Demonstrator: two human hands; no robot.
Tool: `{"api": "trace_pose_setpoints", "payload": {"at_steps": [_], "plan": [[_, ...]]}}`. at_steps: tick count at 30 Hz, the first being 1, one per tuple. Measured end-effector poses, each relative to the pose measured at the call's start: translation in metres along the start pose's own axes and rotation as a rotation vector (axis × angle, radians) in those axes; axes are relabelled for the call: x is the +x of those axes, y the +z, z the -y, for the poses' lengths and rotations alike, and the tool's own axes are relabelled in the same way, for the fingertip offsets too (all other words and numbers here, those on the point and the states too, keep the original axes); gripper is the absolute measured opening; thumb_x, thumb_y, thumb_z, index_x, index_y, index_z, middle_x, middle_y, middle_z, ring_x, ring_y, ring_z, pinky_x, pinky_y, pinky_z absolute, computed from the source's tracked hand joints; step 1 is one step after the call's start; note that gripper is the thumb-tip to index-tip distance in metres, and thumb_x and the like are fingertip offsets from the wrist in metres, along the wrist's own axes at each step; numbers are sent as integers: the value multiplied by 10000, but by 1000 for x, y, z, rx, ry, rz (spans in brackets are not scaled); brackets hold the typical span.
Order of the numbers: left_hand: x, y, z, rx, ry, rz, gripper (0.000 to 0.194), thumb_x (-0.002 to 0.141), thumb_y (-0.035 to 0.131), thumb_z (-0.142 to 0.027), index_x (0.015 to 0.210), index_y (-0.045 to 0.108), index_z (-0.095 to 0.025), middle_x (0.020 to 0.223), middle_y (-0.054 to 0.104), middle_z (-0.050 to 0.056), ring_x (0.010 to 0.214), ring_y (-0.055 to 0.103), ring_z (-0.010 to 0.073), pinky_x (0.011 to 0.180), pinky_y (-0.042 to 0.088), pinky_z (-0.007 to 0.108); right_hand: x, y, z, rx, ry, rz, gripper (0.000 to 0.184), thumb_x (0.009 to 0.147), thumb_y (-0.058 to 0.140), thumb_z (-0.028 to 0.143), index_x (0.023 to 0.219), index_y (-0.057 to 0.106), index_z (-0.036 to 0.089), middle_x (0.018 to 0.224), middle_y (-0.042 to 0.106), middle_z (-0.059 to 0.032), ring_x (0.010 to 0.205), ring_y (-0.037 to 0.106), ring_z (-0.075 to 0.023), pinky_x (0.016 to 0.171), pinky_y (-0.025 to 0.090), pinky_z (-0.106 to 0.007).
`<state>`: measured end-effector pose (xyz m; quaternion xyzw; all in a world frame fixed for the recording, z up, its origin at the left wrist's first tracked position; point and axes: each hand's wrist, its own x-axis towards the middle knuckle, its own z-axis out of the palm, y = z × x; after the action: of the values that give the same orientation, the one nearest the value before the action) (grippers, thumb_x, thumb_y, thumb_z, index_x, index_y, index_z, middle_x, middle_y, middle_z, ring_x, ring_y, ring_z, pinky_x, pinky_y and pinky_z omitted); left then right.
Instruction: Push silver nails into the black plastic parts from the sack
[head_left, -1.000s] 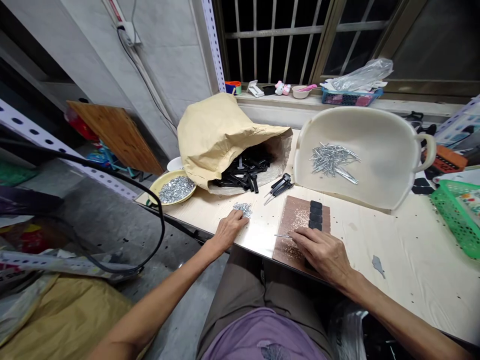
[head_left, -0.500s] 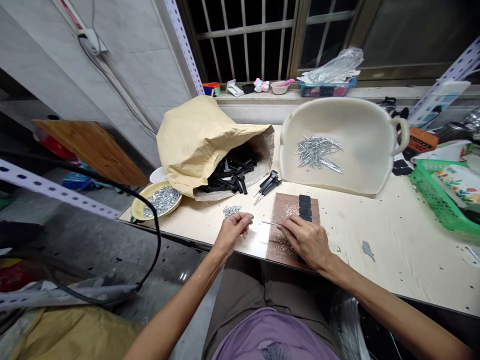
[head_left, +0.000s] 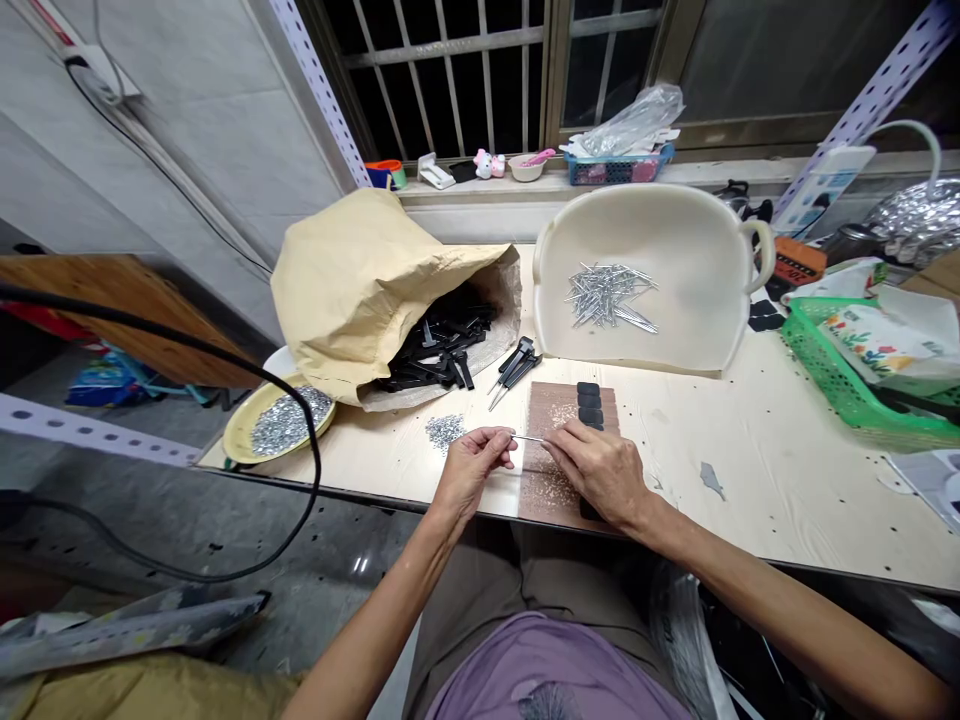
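My right hand (head_left: 606, 470) is closed in a pinch around a thin metal rod (head_left: 529, 438), which points left, roughly level. At the rod's left tip, my left hand (head_left: 474, 466) has thumb and forefinger pressed together; whatever is between them is too small to make out. Just behind my left hand lies a small pile of tiny silvery metal pieces (head_left: 445, 431). Beneath my right hand is a brown board (head_left: 551, 480), sprinkled with pale crumbs and bearing a row of black pads (head_left: 589, 403), partly hidden by the hand.
A paper sack (head_left: 352, 270) spills black plastic parts (head_left: 442, 350). Black-handled tools (head_left: 516, 370) lie near it. A yellow bowl (head_left: 238, 432) of metal pieces stands left. Behind are a white basin (head_left: 690, 300) with metal rods and, right, a green basket (head_left: 832, 375). A black cable (head_left: 318, 470) loops at left.
My hands have come together, so the rod's left tip now meets my left fingertips, where a gap was before. The view has shifted slightly to the right.
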<state>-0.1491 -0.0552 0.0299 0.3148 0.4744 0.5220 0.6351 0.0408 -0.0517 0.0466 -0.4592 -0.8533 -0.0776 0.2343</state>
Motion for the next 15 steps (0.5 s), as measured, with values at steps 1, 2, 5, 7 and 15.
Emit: {"api": "trace_pose_setpoints", "payload": {"at_steps": [1, 2, 5, 7, 15], "plan": [[0, 0, 1, 20, 4, -6, 283, 651, 755, -317, 832, 691, -110, 703, 657, 28, 554, 550, 63, 579, 476, 202, 0, 0, 0, 0, -7, 2, 272, 944, 403, 320, 879, 646, 218, 779, 630, 5, 620, 520, -91, 543, 273, -249], [1, -1, 2, 40, 9, -9, 298, 651, 753, -325, 847, 695, -109, 712, 663, 34, 560, 554, 68, 586, 480, 209, -1, 1, -1, 3, -16, 5, 266, 943, 403, 309, 885, 646, 218, 781, 633, 3, 629, 526, -92, 545, 274, -250], [2, -2, 5, 90, 35, -7, 311, 660, 742, -340, 867, 699, -112, 728, 673, 42, 568, 563, 77, 596, 488, 219, -3, 1, 0, 28, -22, 17, 259, 943, 400, 289, 907, 645, 215, 786, 639, -4, 651, 541, -95, 551, 283, -247], [2, -2, 5, 104, 49, 2, 295, 668, 737, -339, 858, 698, -116, 725, 671, 37, 565, 566, 76, 598, 493, 219, -5, 2, 1, 51, -11, 21, 252, 942, 399, 289, 945, 642, 220, 795, 643, -5, 661, 548, -99, 563, 293, -244], [1, 5, 4, 10, -21, 7, 347, 629, 764, -349, 868, 698, -106, 712, 670, 39, 560, 562, 70, 619, 521, 235, -7, 4, 6, 59, 29, -22, 223, 924, 426, 275, 949, 638, 213, 813, 633, -18, 696, 544, -113, 610, 308, -254]]}}
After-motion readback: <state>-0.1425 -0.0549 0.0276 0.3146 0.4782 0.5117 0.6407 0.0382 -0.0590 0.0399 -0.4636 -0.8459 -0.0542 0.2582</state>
